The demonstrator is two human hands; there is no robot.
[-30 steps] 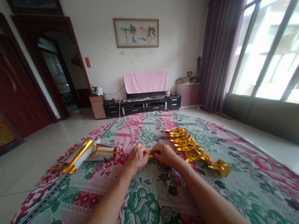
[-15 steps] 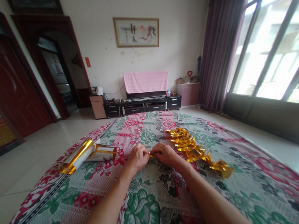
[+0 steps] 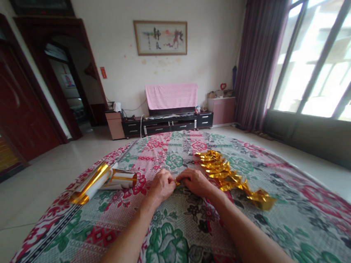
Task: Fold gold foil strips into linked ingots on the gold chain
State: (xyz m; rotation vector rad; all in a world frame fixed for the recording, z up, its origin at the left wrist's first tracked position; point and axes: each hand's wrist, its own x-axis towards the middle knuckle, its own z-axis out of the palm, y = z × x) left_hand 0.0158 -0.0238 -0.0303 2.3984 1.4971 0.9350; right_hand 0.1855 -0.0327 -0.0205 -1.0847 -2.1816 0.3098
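My left hand (image 3: 163,185) and my right hand (image 3: 194,180) are close together over the middle of the flowered cloth. Both have their fingers closed in a pinch on a small piece of gold foil paper (image 3: 177,181), which shows between the fingertips; most of it is hidden. To the right of my right hand lies a row of several folded gold foil pieces (image 3: 219,169), shiny and overlapping. Left of my left hand rest rolled gold foil sheets (image 3: 90,183) with white backs, one across another.
The patterned cloth (image 3: 165,252) covers the surface under my arms. Beyond it stand a low black cabinet (image 3: 159,129) and a screen draped with a pink towel (image 3: 172,95). A purple curtain (image 3: 257,57) hangs beside the window on the right; a dark red door (image 3: 6,90) is at left.
Almost nothing differs. My hands stay in place, pinching the foil, with only a slight shift of the fingers.
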